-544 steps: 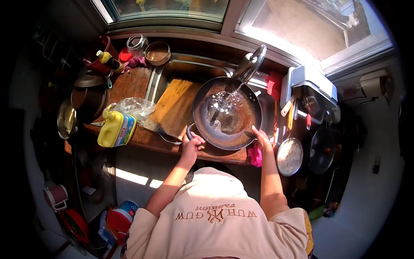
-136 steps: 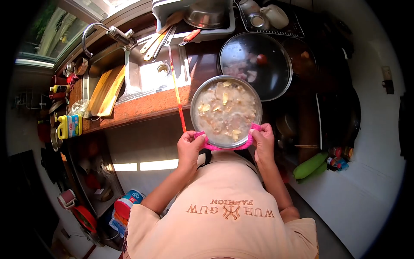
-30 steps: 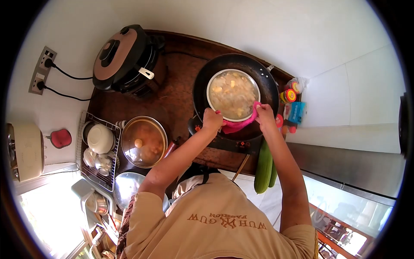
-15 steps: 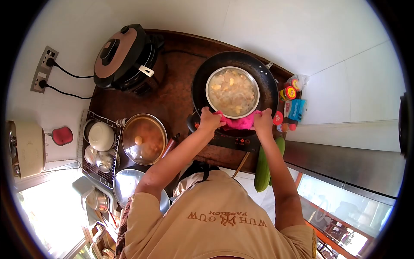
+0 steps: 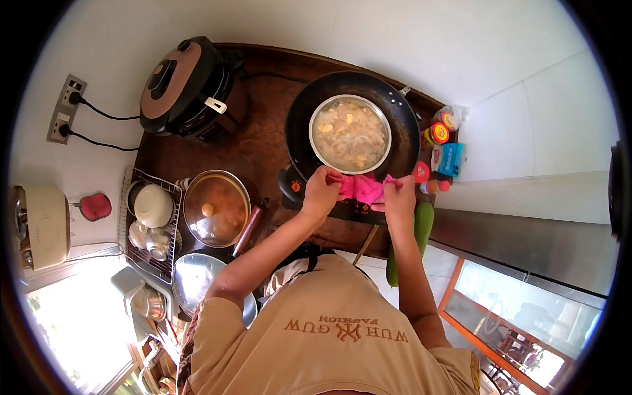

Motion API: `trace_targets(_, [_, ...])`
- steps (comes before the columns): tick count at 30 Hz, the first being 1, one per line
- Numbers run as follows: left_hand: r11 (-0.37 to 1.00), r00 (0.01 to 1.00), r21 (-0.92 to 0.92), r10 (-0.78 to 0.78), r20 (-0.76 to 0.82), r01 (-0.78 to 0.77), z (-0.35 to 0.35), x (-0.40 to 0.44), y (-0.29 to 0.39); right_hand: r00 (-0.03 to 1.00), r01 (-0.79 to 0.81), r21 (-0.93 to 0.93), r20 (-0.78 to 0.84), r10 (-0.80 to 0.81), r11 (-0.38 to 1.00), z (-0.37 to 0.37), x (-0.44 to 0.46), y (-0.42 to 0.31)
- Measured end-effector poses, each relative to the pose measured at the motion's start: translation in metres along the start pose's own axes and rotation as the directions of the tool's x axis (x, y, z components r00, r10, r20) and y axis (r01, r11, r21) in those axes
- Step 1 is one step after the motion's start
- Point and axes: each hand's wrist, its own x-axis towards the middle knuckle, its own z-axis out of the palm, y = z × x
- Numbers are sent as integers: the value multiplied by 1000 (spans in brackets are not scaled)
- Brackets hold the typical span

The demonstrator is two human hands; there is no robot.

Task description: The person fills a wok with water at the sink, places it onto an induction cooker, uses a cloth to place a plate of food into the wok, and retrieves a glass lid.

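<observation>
A bright pink cloth (image 5: 362,189) is stretched between my two hands, just in front of the wok. My left hand (image 5: 322,193) is closed on its left end, and my right hand (image 5: 399,199) pinches the right end. Beyond the cloth, a round metal bowl (image 5: 390,141) sits inside the black wok (image 5: 407,118). Pale, cloudy liquid with yellowish pieces (image 5: 349,131) fills the bowl. Under the wok, the front of a black cooktop (image 5: 345,209) shows. Whether the cloth touches the bowl's near rim, I cannot tell.
Left of me stand a glass-lidded pan (image 5: 217,227), a metal lid (image 5: 196,280) and a dish rack (image 5: 158,263). A pressure cooker (image 5: 178,82) is at the back left. Jars and packets (image 5: 451,158) line the right, near a long green gourd (image 5: 423,224).
Both hands have drawn back slightly from the bowl towards my body, still holding the cloth. The cloth now looks more spread between them. The whole view has shifted a little.
</observation>
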Motion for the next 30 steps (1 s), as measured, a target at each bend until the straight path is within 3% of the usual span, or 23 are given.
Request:
trace_targets(5, [993,993,-29,117,-3,-117,10,-15,-2,999,29,20,-22,-29,999,-11,-21,-6])
trace_targets(8, [977,979,-69,203,34,-200,15,-23,-5,990,129,-44,-42,-131,991,-17,-36,-17])
trace_targets(11, [965,962,-129,246,115,-231,23,-38,1,984,175,-149,35,-172,973,-29,-44,-20])
trace_targets(12, [965,963,-128,243,115,-228,25,-41,-1,933,359,-286,106,-343,888,-33,-43,-13])
trace_targets(14, [940,914,-137,337,225,-313,29,-42,-9,849,526,-400,198,-489,751,-38,-45,-6])
trace_targets(16, [923,889,-141,383,252,-358,32,-43,-15,828,555,-403,351,-437,728,-37,-55,-18])
trace_targets(17, [924,883,-130,382,273,-360,36,-46,-16,837,531,-450,412,-360,718,-40,-58,-27])
trace_targets(21, [906,860,-84,420,291,-414,35,-54,-18,845,514,-456,418,-335,727,-38,-57,-20])
trace_targets(23, [897,852,-157,442,282,-413,36,-59,-18,880,378,-253,398,-260,891,-41,-52,-12])
trace_targets(25, [880,842,-230,468,269,-415,37,-69,-15,895,352,-225,365,-257,909,-40,-56,-13])
trace_targets(27, [888,926,-393,331,182,-240,38,-83,-9,910,325,-200,334,-247,924,-38,-62,-15])
trace_targets(28, [886,926,-394,334,178,-244,37,-83,-12,908,351,-190,308,-284,917,-38,-63,-15])
trace_targets(30, [960,978,-199,207,22,-199,31,-82,-22,903,379,-184,287,-319,907,-40,-65,-14])
